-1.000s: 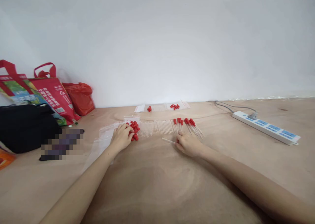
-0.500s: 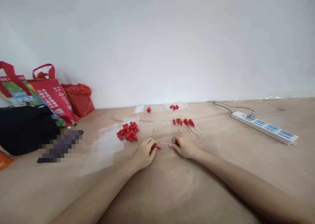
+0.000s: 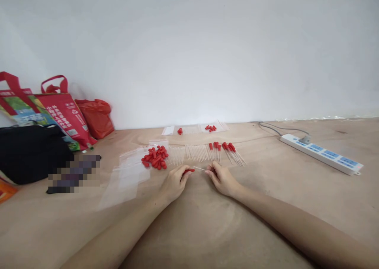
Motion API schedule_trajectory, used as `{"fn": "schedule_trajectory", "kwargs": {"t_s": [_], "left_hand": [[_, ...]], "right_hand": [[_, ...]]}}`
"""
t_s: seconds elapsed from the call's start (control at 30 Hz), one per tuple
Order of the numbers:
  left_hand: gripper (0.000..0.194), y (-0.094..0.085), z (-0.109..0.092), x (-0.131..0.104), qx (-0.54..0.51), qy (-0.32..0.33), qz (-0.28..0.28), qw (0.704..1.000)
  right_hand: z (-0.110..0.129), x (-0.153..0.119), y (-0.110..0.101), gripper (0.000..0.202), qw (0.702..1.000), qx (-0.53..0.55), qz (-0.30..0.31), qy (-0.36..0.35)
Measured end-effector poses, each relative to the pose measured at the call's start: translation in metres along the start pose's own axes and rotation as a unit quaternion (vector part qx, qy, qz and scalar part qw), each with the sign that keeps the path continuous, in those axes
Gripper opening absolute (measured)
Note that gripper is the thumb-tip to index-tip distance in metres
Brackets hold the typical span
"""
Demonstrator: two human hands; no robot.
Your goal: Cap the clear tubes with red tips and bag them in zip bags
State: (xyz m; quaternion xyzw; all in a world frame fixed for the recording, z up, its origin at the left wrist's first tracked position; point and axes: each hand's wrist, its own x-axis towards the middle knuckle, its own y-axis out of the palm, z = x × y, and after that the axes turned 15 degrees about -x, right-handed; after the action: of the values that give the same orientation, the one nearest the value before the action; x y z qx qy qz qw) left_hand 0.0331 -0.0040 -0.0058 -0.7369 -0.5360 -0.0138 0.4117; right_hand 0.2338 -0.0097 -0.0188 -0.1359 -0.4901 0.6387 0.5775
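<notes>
My left hand [image 3: 177,182] pinches a red rubber dropper bulb [image 3: 189,170], its narrow end pointing right. Between thumb and fingers of my right hand [image 3: 220,178] is a thin pale dropper tube [image 3: 199,168]. The tube's left tip is at or very near the bulb's open end; whether it has entered I cannot tell. Beyond my left hand lies a heap of red bulbs [image 3: 155,157]. Rows of loose tubes [image 3: 197,152] lie beyond the gap between my hands. Past my right hand are several droppers with red bulbs fitted [image 3: 233,152].
Flat clear plastic bags [image 3: 127,178] lie left of the heap. More bulbs [image 3: 211,128] and tubes lie near the wall. A white power strip [image 3: 321,152] with a grey plug and cable is at right. Red shopping bags [image 3: 66,117] and a black bag [image 3: 29,154] stand at left.
My hands have raised the bulb and the tube a little. The gap between them has closed, and the tube tip now meets or nearly meets the bulb's opening.
</notes>
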Motion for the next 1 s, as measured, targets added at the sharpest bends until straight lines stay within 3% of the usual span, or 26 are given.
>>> {"fn": "schedule_trajectory", "kwargs": {"t_s": [0.3,0.63,1.0], "left_hand": [[0.017,0.002,0.002,-0.001,-0.004,0.005,-0.015,1.000],[0.017,0.000,0.003,-0.001,-0.025,0.051,0.010,0.998],[0.019,0.000,0.004,-0.005,0.026,0.089,0.065,0.994]], "right_hand": [[-0.002,0.000,0.001,0.008,0.999,-0.030,0.013,-0.032],[-0.007,0.001,0.001,0.016,0.996,-0.022,0.031,-0.086],[-0.007,0.000,-0.010,0.021,0.972,-0.184,0.006,-0.146]]}}
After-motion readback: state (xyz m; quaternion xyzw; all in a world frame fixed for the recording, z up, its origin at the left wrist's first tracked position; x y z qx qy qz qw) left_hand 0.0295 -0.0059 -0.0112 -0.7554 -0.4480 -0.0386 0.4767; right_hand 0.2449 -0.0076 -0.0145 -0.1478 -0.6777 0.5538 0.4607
